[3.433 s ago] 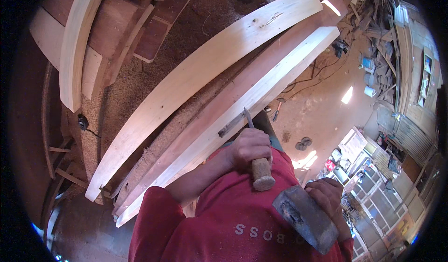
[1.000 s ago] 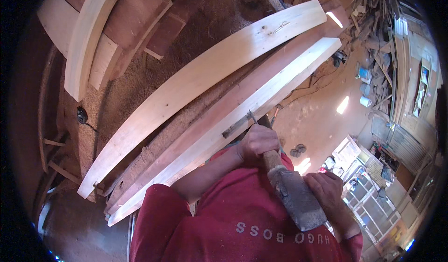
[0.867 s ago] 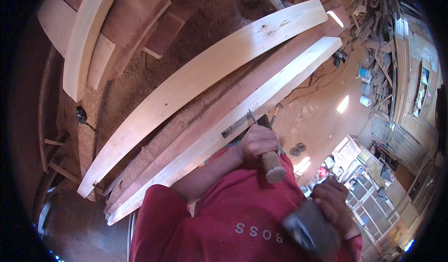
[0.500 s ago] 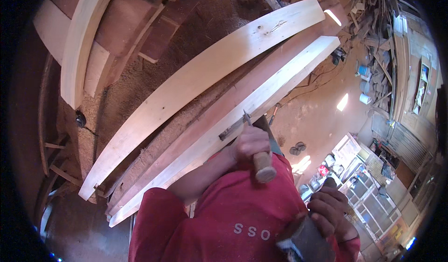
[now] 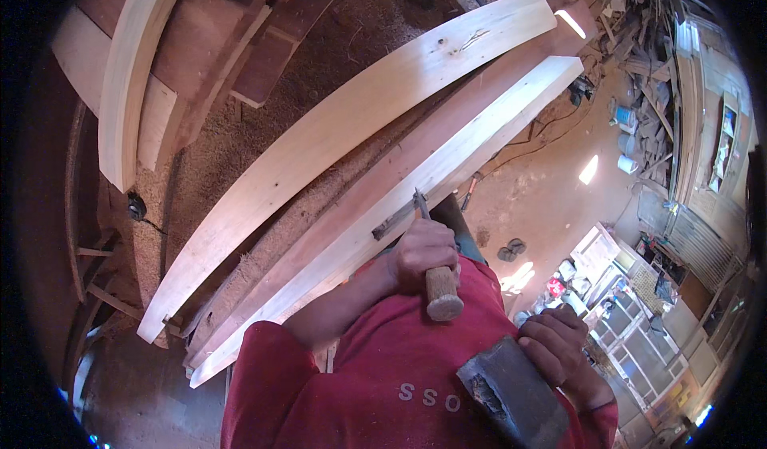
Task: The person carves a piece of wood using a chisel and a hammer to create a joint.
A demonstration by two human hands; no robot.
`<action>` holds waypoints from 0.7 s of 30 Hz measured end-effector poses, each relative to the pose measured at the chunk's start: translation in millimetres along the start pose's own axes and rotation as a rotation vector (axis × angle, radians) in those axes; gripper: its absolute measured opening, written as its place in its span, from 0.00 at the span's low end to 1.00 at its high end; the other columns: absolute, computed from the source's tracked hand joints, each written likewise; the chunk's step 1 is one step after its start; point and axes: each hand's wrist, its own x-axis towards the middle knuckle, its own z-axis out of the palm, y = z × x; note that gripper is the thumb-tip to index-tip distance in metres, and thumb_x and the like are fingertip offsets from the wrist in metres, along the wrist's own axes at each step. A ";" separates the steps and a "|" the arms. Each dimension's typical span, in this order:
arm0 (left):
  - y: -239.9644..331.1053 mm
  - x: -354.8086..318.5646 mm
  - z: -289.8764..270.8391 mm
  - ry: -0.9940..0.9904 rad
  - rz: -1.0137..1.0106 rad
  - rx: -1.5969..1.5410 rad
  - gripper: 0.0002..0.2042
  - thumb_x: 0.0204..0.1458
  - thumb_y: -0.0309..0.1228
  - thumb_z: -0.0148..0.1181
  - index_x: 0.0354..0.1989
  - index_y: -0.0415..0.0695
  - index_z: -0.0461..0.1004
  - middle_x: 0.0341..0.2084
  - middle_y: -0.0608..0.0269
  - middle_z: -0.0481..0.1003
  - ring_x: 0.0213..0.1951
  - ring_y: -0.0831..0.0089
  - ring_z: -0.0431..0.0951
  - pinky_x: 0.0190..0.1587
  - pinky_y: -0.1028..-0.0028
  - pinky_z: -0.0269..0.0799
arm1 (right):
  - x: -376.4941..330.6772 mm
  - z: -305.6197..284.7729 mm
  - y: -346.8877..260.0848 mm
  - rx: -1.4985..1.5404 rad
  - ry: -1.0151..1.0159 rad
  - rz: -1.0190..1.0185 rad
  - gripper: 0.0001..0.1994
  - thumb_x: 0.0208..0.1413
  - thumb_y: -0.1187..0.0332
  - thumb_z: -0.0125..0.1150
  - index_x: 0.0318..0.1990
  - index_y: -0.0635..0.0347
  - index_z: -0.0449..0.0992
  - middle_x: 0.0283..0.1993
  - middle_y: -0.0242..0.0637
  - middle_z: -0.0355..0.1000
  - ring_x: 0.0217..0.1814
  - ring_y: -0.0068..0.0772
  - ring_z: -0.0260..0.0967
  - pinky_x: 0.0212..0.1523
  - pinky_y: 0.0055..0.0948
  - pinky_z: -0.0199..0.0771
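Note:
My left hand grips a chisel by its round wooden handle, the steel blade set against the edge of a long pale wooden plank, beside a dark slot cut in it. My right hand holds a heavy grey block-shaped mallet, pulled back low on the right, well apart from the chisel's butt end. A red shirt fills the lower middle of the view.
A second long pale plank lies parallel, farther away. Sawdust covers the bench between them. More timber pieces are stacked at upper left. Dirt floor, shelves, buckets and scrap wood lie to the right.
The mallet struck the chisel's butt about a second ago, then swung back down to the right. My left hand has kept the chisel at the same spot on the plank.

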 end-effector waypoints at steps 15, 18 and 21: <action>0.9 -2.4 -1.4 0.005 0.060 -0.003 0.12 0.36 0.28 0.70 0.17 0.44 0.69 0.14 0.63 0.66 0.16 0.65 0.69 0.17 0.66 0.60 | 11.1 6.4 1.5 -0.055 -0.034 -0.109 0.11 0.41 0.70 0.66 0.35 0.57 0.75 0.29 0.33 0.72 0.25 0.29 0.71 0.25 0.32 0.72; -3.2 -2.8 0.2 0.074 0.070 -0.004 0.12 0.36 0.28 0.70 0.17 0.44 0.69 0.14 0.62 0.66 0.16 0.65 0.69 0.18 0.66 0.60 | 13.5 16.6 3.9 -0.180 -0.207 0.015 0.12 0.42 0.69 0.66 0.36 0.57 0.75 0.29 0.31 0.70 0.25 0.28 0.69 0.24 0.30 0.70; -1.9 -1.2 -3.5 0.044 0.076 0.022 0.11 0.36 0.29 0.70 0.17 0.45 0.69 0.15 0.62 0.67 0.16 0.65 0.69 0.18 0.66 0.61 | 12.9 7.0 -5.8 -0.225 -0.230 0.030 0.14 0.43 0.67 0.65 0.39 0.57 0.74 0.31 0.31 0.71 0.28 0.29 0.71 0.27 0.29 0.69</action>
